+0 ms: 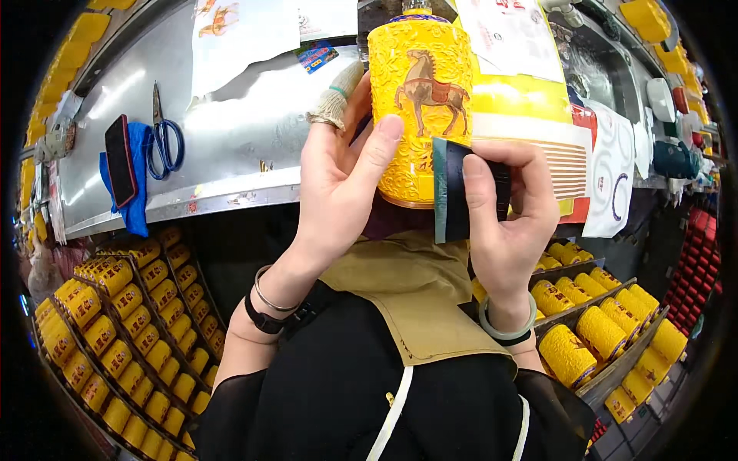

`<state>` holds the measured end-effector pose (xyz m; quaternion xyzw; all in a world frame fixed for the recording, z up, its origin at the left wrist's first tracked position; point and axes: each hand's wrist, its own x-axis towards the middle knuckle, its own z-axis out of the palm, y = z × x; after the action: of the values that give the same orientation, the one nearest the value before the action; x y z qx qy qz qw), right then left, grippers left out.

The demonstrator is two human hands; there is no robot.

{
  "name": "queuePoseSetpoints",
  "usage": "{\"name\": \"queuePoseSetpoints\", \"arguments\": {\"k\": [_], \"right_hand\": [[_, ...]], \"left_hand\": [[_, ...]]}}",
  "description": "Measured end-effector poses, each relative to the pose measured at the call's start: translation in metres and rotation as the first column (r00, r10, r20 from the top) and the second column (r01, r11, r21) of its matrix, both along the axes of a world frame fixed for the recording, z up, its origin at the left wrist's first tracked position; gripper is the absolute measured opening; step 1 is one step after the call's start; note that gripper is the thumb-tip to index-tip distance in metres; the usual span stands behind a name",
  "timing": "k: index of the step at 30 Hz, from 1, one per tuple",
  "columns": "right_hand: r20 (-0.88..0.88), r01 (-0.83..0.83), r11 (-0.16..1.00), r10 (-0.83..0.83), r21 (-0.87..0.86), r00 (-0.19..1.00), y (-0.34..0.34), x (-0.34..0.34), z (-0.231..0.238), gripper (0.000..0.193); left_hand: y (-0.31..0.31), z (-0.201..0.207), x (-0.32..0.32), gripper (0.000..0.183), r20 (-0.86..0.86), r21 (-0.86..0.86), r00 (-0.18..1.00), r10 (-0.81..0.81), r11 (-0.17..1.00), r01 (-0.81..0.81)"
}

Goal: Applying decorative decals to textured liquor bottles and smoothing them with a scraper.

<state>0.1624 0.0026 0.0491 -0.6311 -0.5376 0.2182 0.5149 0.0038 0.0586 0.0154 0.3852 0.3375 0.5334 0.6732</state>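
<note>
A yellow embossed bottle (384, 96) with a brown horse picture stands in front of me, its neck toward the far edge of the view. My left hand (338, 177) is closed round its left side, thumb on the front. A pale cloth wrap (338, 96) with a green band covers one of that hand's fingers. Between the thumb and fingers of my right hand (511, 207) is a dark flat scraper (455, 192) with a green edge. Its edge lies against the lower right part of the bottle, just below the horse.
On the metal table (254, 146) lie blue-handled scissors (164, 142), a phone (120, 161) on a blue cloth (140, 207), and printed sheets (246, 46). A striped decal sheet (565, 157) is right of the bottle. Racks of yellow bottles (127, 315) stand below left; more yellow bottles (603, 330) are below right.
</note>
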Motion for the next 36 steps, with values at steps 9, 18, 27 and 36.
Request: {"name": "queuePoseSetpoints", "arguments": {"k": [9, 18, 27, 36], "right_hand": [[-0.462, -0.141, 0.984, 0.075, -0.112, 0.884, 0.003, 0.022, -0.004, 0.019], [-0.488, -0.231, 0.934, 0.073, -0.273, 0.87, 0.017, 0.013, -0.015, 0.037], [-0.494, -0.214, 0.945, 0.067, -0.249, 0.867, 0.016, 0.013, -0.019, 0.033], [-0.551, -0.273, 0.932, 0.101, -0.24, 0.828, 0.008, 0.021, -0.021, 0.029]], "left_hand": [[-0.008, 0.001, 0.003, 0.083, -0.184, 0.054, 0.982, -0.041, 0.997, 0.052], [-0.005, 0.0, 0.004, 0.078, -0.247, 0.026, 0.968, -0.048, 0.998, 0.057], [-0.005, 0.005, 0.006, 0.079, -0.237, -0.002, 0.97, -0.062, 0.998, 0.064], [-0.015, 0.005, 0.001, 0.078, -0.037, -0.047, 0.995, -0.087, 0.995, 0.086]]}}
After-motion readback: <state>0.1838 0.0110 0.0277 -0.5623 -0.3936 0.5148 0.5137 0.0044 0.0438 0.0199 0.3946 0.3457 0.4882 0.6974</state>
